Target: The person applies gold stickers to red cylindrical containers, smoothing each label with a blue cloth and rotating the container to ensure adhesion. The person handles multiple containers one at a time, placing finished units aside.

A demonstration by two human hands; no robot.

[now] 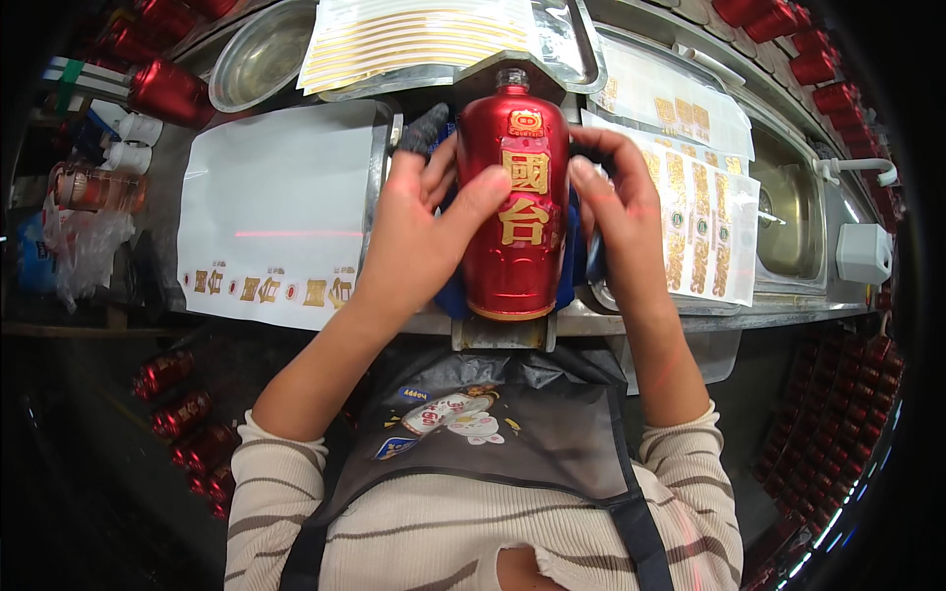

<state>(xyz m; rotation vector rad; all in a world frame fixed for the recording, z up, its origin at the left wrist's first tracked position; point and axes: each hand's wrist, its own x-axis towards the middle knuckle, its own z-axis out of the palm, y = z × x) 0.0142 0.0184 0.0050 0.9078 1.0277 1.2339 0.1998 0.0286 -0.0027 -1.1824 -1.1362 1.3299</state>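
A glossy red bottle (514, 271) with a bare clear neck rests neck-away on a support lined with blue cloth (566, 271). Raised gold characters (522, 225) and a small gold emblem (526, 122) run down its front. My left hand (426, 212) grips the bottle's left side, its thumb pressed flat beside the upper character. Along the right side, my right hand (623, 202) curls its fingers against the bottle, thumb at the edge. The far fingertips of the right hand are partly hidden. A dark covering shows on a left finger.
A white sheet (281, 187) with several gold character stickers lies left. Sticker sheets (724, 241) lie right, before a metal sink (793, 231) with a white tap (862, 167). Behind stand a metal bowl (258, 61) and a tray of gold-striped sheets (414, 44). More red bottles (169, 94) surround the bench.
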